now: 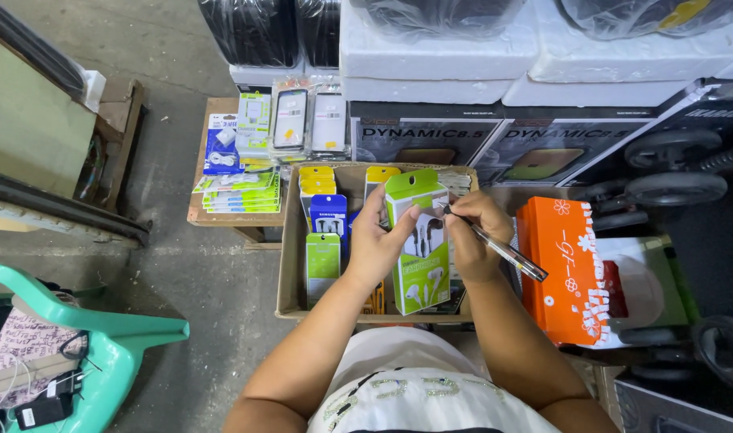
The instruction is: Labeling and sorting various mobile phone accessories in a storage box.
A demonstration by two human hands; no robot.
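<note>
My left hand [376, 240] grips a green and white earphone package [421, 255] by its left side and holds it upright over an open cardboard box [291, 265]. My right hand [472, 232] holds a dark pen [501, 250] with its tip touching the package's upper right edge. Inside the box stand several more small packages, among them a green one [323, 265], a blue one [329, 215] and yellow-topped ones [317, 181].
A low wooden stand [214, 215] behind the box holds stacked accessory packs and phone-shaped packages [308, 120]. An orange box [562, 269] lies at my right. Large dark printed cartons and white foam blocks [438, 56] stand behind. A green plastic chair [102, 345] is at the left on the concrete floor.
</note>
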